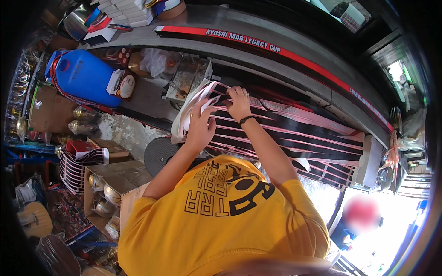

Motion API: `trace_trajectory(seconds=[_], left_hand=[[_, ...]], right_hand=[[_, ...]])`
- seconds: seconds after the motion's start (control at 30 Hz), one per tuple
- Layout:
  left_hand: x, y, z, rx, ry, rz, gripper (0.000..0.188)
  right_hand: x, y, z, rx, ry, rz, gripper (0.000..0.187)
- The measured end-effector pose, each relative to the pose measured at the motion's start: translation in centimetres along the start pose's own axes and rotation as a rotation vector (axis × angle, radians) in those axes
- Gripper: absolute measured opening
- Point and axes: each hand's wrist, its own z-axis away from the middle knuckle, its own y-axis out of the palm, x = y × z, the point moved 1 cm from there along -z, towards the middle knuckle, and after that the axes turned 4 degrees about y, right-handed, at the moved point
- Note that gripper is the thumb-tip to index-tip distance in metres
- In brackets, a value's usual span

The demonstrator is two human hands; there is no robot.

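Long black strips with pinkish-red edges [276,138] run in a wide sheet from in front of me toward the right. At their left end is a white, layered paper edge [189,108], bent upward. My right hand [238,105] is at the top of this end, fingers bent and closed on a black strip. My left hand [201,126] rests against the white edge just to the left and nearer to me. Its fingers are curved and apart, and I see nothing gripped in them.
A grey bench [198,20] carries a long red-and-black printed ribbon [248,40]. Below it stand a blue plastic drum [85,76] and a stained metal box [189,80]. A black round stool [159,154] and an open carton [103,177] are at left. Someone in red [361,214] is at right.
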Motion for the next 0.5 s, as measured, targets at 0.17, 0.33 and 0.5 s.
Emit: trace_trajectory(seconds=[0.17,0.33,0.5], left_hand=[[-0.2,0.8,-3.6,-0.06,0.09,-0.028,0.036],[0.3,1.2,-4.8,0.152,-0.317,0.288,0.025],[0.9,0.9,-4.5,0.184,-0.545,0.65,0.025]], right_hand=[[-0.2,-2.8,0.5,0.122,0.03,0.011,0.034],[1.4,-4.7,1.0,0.048,0.015,-0.111,0.039],[4.5,-6.5,3.0,-0.053,-0.036,-0.196,0.048]])
